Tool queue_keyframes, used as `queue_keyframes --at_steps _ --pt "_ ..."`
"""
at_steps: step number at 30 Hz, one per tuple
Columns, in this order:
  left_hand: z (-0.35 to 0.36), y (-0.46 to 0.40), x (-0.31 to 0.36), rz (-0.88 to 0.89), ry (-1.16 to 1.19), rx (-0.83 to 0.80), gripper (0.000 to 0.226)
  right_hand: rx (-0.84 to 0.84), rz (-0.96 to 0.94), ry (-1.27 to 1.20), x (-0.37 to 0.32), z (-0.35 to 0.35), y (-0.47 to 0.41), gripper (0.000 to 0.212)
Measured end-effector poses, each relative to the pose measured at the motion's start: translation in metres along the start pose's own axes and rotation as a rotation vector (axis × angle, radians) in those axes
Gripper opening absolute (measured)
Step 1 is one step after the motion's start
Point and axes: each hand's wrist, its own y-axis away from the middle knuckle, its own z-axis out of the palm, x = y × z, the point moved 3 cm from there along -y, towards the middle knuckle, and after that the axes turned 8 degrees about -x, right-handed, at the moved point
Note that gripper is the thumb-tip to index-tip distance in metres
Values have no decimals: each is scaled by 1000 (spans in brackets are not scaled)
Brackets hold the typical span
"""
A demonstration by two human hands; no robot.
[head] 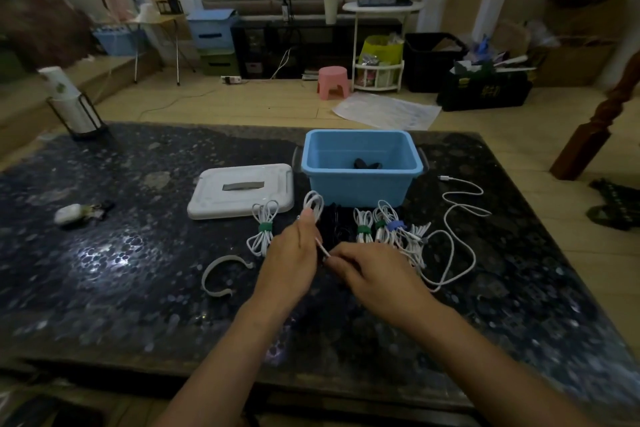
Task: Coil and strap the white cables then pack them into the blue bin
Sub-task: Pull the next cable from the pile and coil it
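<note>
My left hand (293, 255) grips a coiled white cable (313, 205) whose loops stick up above my thumb. The cable's free end (323, 251) runs down to my right hand (372, 270), which pinches it. A coiled cable with a green strap (265, 227) lies to the left of my hands. Three more strapped coils (379, 224) lie in front of the blue bin (360, 166). A loose white cable (453, 218) trails to the right. A white strap (221, 274) lies open on the table at the left. Black straps (334, 222) lie between the coils.
The bin's white lid (242, 191) lies left of the bin; a dark item (367, 163) sits inside the bin. A small white case with keys (74, 213) lies far left. A paper roll in a black holder (74, 107) stands at the back left corner.
</note>
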Motion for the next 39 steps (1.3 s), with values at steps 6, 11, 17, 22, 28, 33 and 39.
queue_keyframes --at_steps 6,11,17,22,28,33,39 --pt "10 5 5 97 55 66 47 -25 -18 -6 -14 21 0 22" --pt "13 2 9 96 368 97 48 -7 -2 -12 -11 23 -5 25" --pt "8 6 18 -15 815 -19 50 -101 29 -98 -6 27 -6 46" --pt "-1 0 12 -52 784 -234 54 -207 30 -130 12 9 -10 32" --pt "-12 -1 11 -109 587 -347 59 -68 122 -162 42 -32 -11 25" --pt "-6 -1 17 0 133 -289 57 64 55 -224 31 -28 -8 28" --pt "5 3 14 76 49 -402 60 160 89 -183 34 -33 -5 32"
